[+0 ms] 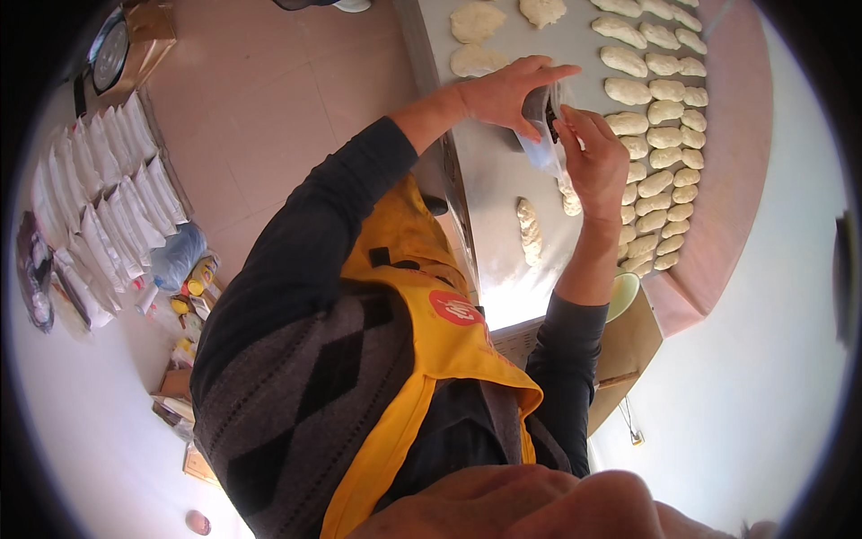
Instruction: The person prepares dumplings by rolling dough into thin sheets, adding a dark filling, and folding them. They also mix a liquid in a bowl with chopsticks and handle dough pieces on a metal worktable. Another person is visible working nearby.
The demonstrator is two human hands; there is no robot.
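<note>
A clear plastic bag with dark pieces inside is held above the metal worktable. My left hand grips the bag from the left, thumb and fingers spread around its mouth. At the opposite edge of the opening, the fingertips of my right hand pinch the plastic. Below the bag lies a long, lumpy dough strip. A second dough strip is partly hidden behind my right hand. Flattened dough pieces, among them one round and one beside my left wrist, rest at the table's far left.
Rows of oval dough pieces line the table's right side, against a pink ledge. A pale green bowl stands beyond my right forearm. On the left, stacked white bags and a blue plastic bag flank the tiled floor.
</note>
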